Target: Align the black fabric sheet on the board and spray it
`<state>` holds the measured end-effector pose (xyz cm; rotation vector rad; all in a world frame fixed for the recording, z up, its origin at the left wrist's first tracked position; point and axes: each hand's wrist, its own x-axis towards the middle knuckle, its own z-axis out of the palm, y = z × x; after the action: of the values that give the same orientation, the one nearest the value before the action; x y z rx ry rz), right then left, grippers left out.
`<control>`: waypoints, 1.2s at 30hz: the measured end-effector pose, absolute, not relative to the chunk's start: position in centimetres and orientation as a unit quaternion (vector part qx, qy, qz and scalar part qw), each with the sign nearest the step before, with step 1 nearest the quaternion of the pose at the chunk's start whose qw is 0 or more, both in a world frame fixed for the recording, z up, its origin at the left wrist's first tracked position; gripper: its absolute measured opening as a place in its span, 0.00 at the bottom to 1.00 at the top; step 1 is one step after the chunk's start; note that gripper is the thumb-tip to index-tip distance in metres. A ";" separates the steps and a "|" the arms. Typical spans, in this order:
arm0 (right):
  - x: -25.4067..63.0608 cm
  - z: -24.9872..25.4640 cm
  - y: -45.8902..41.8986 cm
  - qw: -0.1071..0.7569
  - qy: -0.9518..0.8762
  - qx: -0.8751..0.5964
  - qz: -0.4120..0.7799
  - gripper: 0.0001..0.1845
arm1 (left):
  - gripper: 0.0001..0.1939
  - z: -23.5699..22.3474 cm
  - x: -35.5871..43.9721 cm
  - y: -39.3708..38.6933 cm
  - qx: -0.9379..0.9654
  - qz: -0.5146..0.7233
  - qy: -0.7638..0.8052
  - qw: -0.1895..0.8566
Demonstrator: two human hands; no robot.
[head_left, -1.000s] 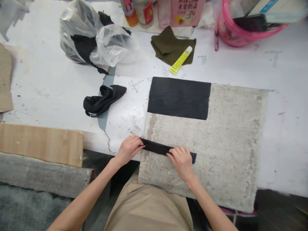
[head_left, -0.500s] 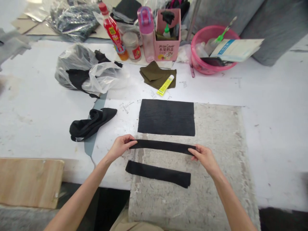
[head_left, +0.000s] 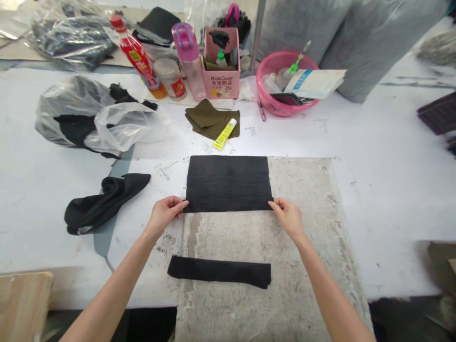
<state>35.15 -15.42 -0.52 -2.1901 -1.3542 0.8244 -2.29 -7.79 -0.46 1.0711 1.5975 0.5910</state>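
Observation:
Between my two hands a black fabric strip is stretched level along the near edge of a ribbed black sheet of layered strips. My left hand pinches the strip's left end between thumb and fingers. At the right end, my right hand pinches it the same way. Closer to me lies another black piece of stacked strips, flat and untouched. Beneath them is a worn grey board, its surface stained and scratched.
Left of the board lie a crumpled black cloth and a clear plastic bag. Behind are olive fabric pieces, a yellow tube, a red bottle, a jar, a pink box and a pink basin.
Both hands have moved the strip away from me, from the gap over the board onto the near edge of the ribbed black sheet. The camera view has shifted right.

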 end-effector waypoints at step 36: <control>34.7 -1.0 -14.7 0.134 -0.504 -0.813 0.259 0.23 | 0.18 -1.3 -2.3 -8.3 0.422 0.284 0.665 0.547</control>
<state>34.73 -14.65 -1.03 -2.3572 -1.4600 0.7511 -2.34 -8.33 -1.29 1.0002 1.5753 0.6739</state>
